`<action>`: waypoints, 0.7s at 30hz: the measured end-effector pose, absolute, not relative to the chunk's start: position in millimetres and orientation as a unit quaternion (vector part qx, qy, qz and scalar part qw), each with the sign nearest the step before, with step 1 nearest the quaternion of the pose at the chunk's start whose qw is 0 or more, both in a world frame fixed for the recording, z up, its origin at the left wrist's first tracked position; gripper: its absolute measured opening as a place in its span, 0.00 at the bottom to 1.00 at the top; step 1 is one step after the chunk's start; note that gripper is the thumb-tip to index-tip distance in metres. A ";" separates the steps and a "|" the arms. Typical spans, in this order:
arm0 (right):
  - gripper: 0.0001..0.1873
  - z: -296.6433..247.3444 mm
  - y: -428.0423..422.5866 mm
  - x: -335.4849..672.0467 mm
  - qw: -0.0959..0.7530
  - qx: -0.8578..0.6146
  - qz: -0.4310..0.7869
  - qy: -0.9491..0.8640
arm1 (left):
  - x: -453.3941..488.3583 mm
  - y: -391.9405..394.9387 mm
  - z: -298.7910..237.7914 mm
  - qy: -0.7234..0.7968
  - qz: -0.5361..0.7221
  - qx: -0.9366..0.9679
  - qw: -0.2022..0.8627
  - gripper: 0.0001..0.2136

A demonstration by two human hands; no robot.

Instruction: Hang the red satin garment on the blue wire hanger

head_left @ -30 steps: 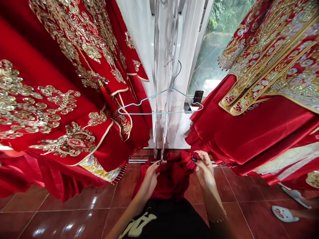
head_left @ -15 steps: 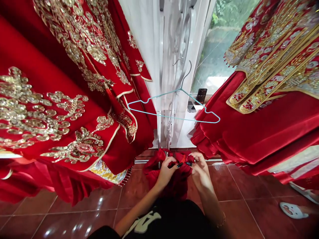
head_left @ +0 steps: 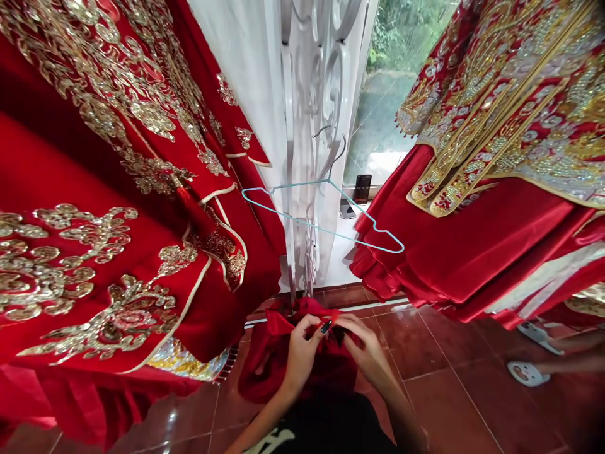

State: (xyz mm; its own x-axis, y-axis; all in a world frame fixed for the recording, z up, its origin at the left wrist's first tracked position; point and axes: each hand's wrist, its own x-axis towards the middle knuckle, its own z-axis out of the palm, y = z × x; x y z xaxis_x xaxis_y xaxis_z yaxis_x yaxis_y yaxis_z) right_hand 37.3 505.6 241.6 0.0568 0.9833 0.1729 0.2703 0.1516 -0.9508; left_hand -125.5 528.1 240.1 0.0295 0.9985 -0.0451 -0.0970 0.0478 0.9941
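While left hand (head_left: 303,348) and right hand (head_left: 365,345) pinched the red cloth (head_left: 259,372), its bulk lay toward seven o'clock, partly hidden

The bunched red garment (head_left: 259,372) is creased cloth, the floor tiles (head_left: 454,397) look glossy, the hanger (head_left: 329,181) smooth, its hook (head_left: 344,145) shiny metal, the white scrollwork frame (head_left: 288,113) glossy
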 end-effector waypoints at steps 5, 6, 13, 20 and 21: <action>0.17 249.2 524.3 34.5 0.490 -0.415 0.497 -0.584 | -115.8 520.7 234.6 0.532 0.473 0.518 0.474 0.18; 0.17 248.2 528.1 36.9 0.480 -0.392 0.516 -0.592 | -112.9 519.5 233.4 0.538 0.471 0.524 0.463 0.17; 0.19 220.5 523.9 49.9 0.512 -0.439 0.444 -0.589 | -91.4 515.2 229.3 0.536 0.487 0.531 0.440 0.17; 0.08 203.4 517.1 52.4 0.596 -0.517 0.208 -0.578 | -82.5 526.8 233.5 0.526 0.494 0.512 0.466 0.15; 0.08 203.8 519.4 57.8 0.596 -0.512 0.201 -0.585 | -86.3 530.1 235.5 0.526 0.493 0.502 0.477 0.14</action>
